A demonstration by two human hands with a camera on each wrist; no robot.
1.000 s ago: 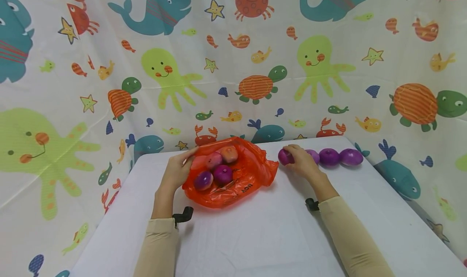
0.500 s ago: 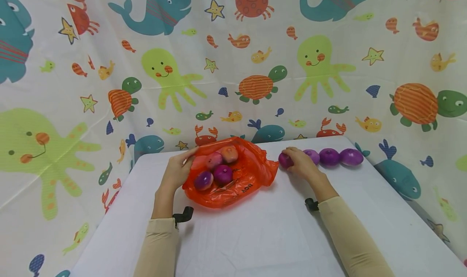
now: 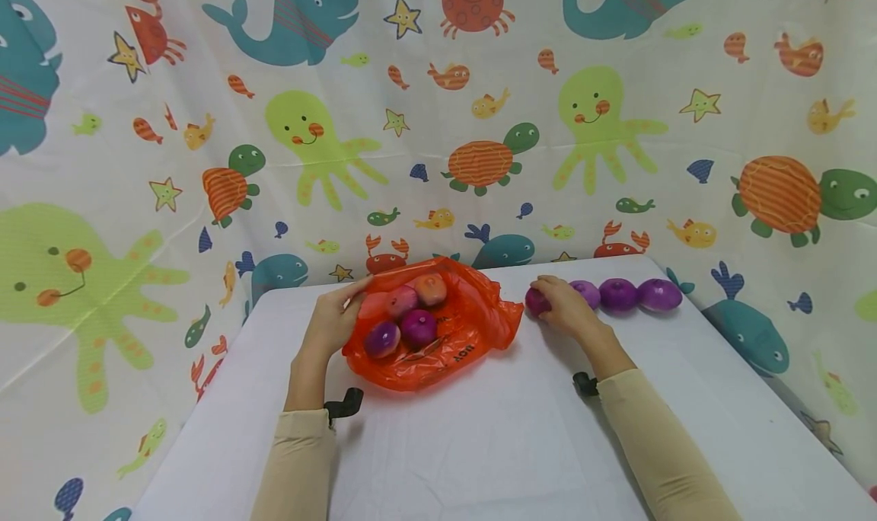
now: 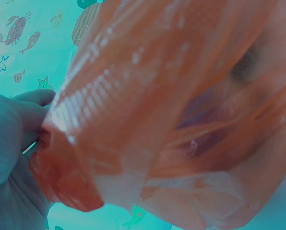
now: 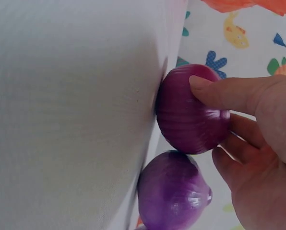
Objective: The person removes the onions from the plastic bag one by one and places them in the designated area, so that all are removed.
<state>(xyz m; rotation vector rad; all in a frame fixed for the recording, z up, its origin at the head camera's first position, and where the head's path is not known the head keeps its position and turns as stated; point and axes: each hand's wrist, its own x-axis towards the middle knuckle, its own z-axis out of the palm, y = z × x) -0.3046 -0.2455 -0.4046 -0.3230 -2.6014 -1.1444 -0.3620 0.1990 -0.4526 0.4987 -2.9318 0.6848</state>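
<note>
At the far left of the bench point(image 3: 438, 468), the left hand point(image 3: 334, 315) pinches the rim of a crinkled, see-through red-orange plastic bag point(image 3: 495, 296) at about the bag's ten o'clock. In the bag, a glossy purple-and-pale onion point(image 3: 382, 340) lies at seven, a deep purple onion point(image 3: 419, 330) beside it, and a pink round piece point(image 3: 401, 302) and an orange-tinted one point(image 3: 430, 290) toward twelve.

Near the bag's three o'clock, apart from it, the right hand point(image 3: 565, 306) grips a ribbed, dark magenta onion point(image 3: 537, 302), thumb on one side and fingers curled on the other. That hand partly hides this onion and the lilac onion point(image 3: 585, 293) just past it; a dark purple onion point(image 3: 618, 297) and an oval violet onion point(image 3: 659, 295) continue the row toward three.

Against a second ago, the gripped onion sits very slightly nearer the row; bag and left hand look unchanged.
</note>
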